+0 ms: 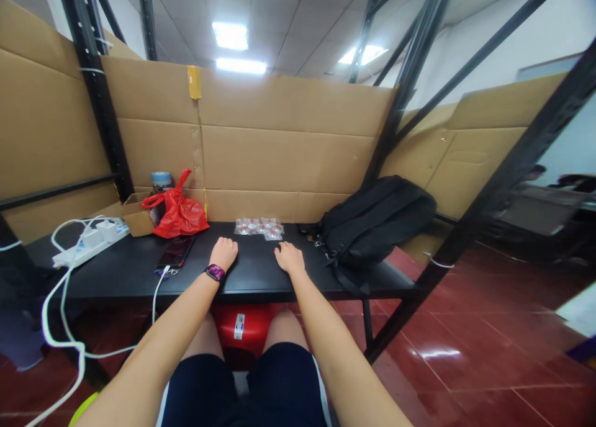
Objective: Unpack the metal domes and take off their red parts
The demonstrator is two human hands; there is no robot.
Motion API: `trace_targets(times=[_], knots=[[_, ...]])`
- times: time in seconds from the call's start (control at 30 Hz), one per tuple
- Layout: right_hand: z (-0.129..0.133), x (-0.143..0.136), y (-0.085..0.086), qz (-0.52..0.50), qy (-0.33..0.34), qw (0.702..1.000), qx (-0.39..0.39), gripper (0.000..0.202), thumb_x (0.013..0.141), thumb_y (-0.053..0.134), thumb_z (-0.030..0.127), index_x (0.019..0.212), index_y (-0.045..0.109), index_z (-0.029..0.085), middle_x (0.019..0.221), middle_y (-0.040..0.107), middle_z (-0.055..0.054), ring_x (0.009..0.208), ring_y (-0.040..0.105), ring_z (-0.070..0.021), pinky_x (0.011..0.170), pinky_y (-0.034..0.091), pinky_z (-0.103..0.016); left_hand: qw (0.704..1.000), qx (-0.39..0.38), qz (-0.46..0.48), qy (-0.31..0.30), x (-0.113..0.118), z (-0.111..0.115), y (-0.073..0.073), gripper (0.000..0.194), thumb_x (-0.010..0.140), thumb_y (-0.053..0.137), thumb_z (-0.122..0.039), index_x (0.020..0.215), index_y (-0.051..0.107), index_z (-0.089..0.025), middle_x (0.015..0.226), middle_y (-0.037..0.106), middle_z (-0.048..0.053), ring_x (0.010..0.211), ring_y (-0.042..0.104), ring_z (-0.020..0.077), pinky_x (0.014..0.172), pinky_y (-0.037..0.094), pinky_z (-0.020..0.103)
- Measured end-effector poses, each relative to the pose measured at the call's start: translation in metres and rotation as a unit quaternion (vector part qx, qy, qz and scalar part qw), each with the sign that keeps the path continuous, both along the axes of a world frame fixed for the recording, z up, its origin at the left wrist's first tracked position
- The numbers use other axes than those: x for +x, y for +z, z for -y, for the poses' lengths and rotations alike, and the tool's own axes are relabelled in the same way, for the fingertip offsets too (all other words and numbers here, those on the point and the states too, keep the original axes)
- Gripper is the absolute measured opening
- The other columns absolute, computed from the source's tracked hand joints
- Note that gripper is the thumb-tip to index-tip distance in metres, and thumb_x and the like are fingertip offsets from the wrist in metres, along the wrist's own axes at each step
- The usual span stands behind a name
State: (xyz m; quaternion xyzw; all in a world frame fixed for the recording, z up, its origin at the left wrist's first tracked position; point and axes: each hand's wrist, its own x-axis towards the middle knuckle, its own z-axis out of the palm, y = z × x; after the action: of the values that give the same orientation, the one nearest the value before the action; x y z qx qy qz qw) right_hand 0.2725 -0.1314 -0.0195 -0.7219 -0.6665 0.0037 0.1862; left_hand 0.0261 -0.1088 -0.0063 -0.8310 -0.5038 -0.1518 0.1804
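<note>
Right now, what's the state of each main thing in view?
Left hand: resting, fingers curled
Right hand: resting, fingers bent
Clear packets: clustered together
Smartwatch: screen lit
Phone: lying flat, screen dark, cable attached
Red bag: top gathered
Jar: lid on
Power strip: plugged into
Backpack: lying tilted

The black table (261,272) carries a white power strip (88,246), a cardboard box (140,221), a red bag (183,216) beside it, a phone (176,252), small clear packets (259,227) near the back edge, and a black backpack (379,222).
</note>
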Motion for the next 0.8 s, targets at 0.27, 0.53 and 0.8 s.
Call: trace_targets(times=[0.27,0.53,0.8], knots=[[-0.005,0.001,-0.001,-0.017,-0.009,1.000,-0.003,0.044,0.099,0.035,0.038,0.134,0.055,0.020,0.140,0.054,-0.013,0.130,0.046,-0.0254,0.102,0.035,-0.041,0.999,0.013,0.012,0.032,-0.001,-0.001,-0.004,0.030,0.092,0.037,-0.008,0.091,0.066,-0.011,0.092,0.066,0.021,0.091,0.059,0.0295,0.083,0.034,0.044],[-0.004,-0.001,0.001,-0.029,-0.014,0.999,0.006,0.040,0.098,0.039,0.037,0.130,0.057,0.022,0.137,0.057,-0.014,0.128,0.049,-0.0256,0.101,0.035,-0.042,0.998,0.006,0.010,0.054,0.000,0.000,0.000,0.029,0.093,0.037,-0.008,0.091,0.066,-0.011,0.091,0.066,0.019,0.091,0.061,0.0289,0.082,0.036,0.041],[-0.007,0.000,0.000,-0.027,-0.010,0.999,0.025,0.038,0.096,0.041,0.037,0.126,0.060,0.023,0.130,0.060,-0.014,0.122,0.054,-0.0282,0.098,0.037,-0.045,0.988,0.004,0.068,0.139,-0.017,0.003,-0.002,0.027,0.093,0.038,-0.013,0.102,0.063,-0.012,0.102,0.063,0.017,0.093,0.063,0.0277,0.078,0.042,0.038]])
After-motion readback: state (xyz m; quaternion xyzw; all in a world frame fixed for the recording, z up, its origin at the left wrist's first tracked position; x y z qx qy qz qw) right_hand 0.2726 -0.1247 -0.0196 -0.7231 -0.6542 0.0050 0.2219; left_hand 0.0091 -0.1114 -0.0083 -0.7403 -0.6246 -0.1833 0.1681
